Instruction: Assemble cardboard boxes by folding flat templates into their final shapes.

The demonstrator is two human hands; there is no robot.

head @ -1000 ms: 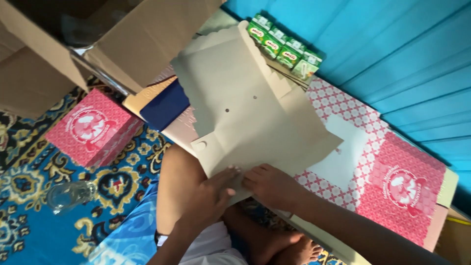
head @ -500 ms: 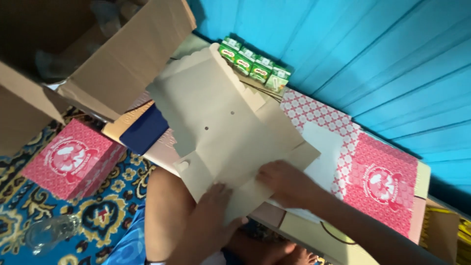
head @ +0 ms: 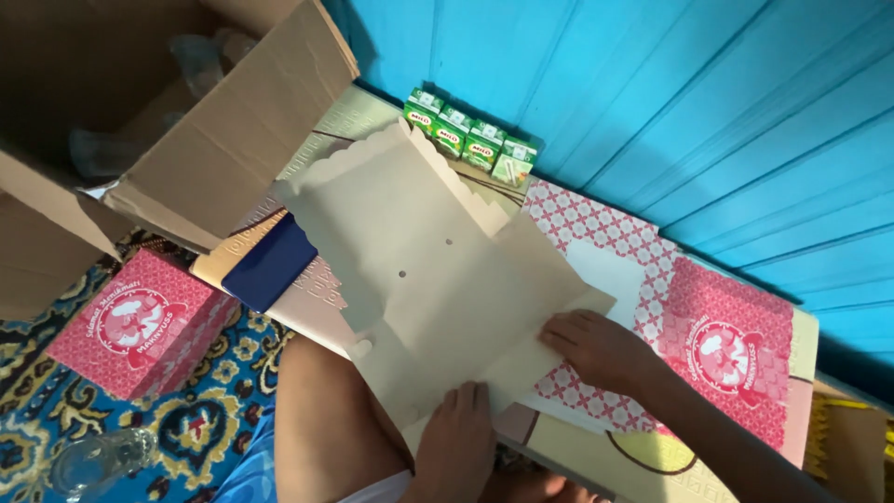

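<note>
What changed: compared with a moment back, the beige flat box blank (head: 438, 279) sits more squared up in front of the person, and both hands have slid along its near edge, so it looks like the sheet is being lined up, not folded yet.

Where the blank is: lying plain side up over the person's knee (head: 321, 419) and on top of a stack of more flat cartons (head: 596, 233) with a pink-and-white lattice print. Scalloped flap points toward the blue wall (head: 698, 102).

Left hand (head: 458, 440): palm down on the near bottom flap, fingers straight and together, pressing flat. Not gripping anything, just resting on the card.

Right hand (head: 596, 349): on the right-hand corner of the blank, fingers loosely curled over the edge. Looks like a light pinch on the card, but I can't tell if the thumb is under it.

Around it: folded pink box (head: 140, 326) on the patterned mat (head: 214, 419) to the left, a big open brown carton (head: 223, 140) up top, a row of small green drink cartons (head: 470, 144) against the wall, a clear plastic bottle (head: 93, 461) bottom left.
</note>
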